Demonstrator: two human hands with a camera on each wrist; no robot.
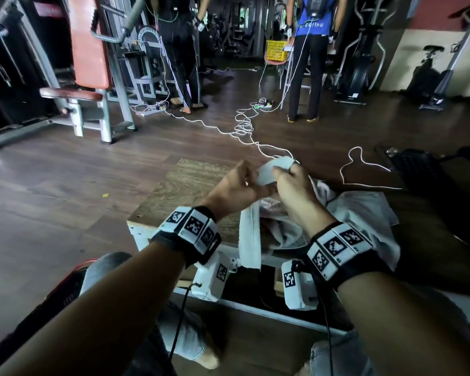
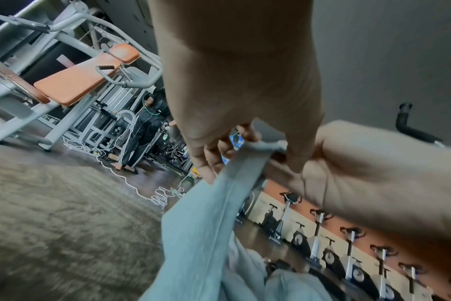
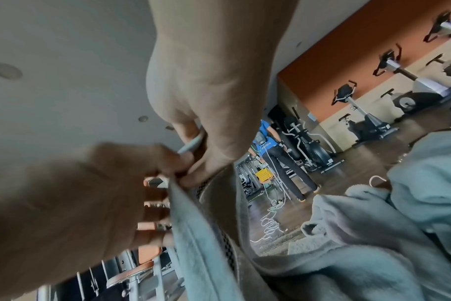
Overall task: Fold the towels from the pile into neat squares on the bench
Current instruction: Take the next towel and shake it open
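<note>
Both my hands hold one pale grey towel point(image 1: 250, 240) up above the wooden bench point(image 1: 185, 185). My left hand point(image 1: 235, 185) pinches its top edge, and my right hand point(image 1: 291, 183) grips the same edge close beside it. The towel point(image 2: 206, 224) hangs down from the fingers as a narrow strip with a hemmed border. In the right wrist view the towel point(image 3: 201, 234) drops from my right hand point(image 3: 201, 146), with my left hand point(image 3: 90, 193) close by. The crumpled pile of towels point(image 1: 364, 213) lies on the bench's right side, under my right forearm.
Bare wood of the bench shows to the left of the towel. White cables point(image 1: 244, 128) trail over the dark floor beyond it. A gym machine with orange pads point(image 1: 90, 50) stands far left. Two people point(image 1: 307, 58) stand at the back near a yellow basket point(image 1: 276, 50).
</note>
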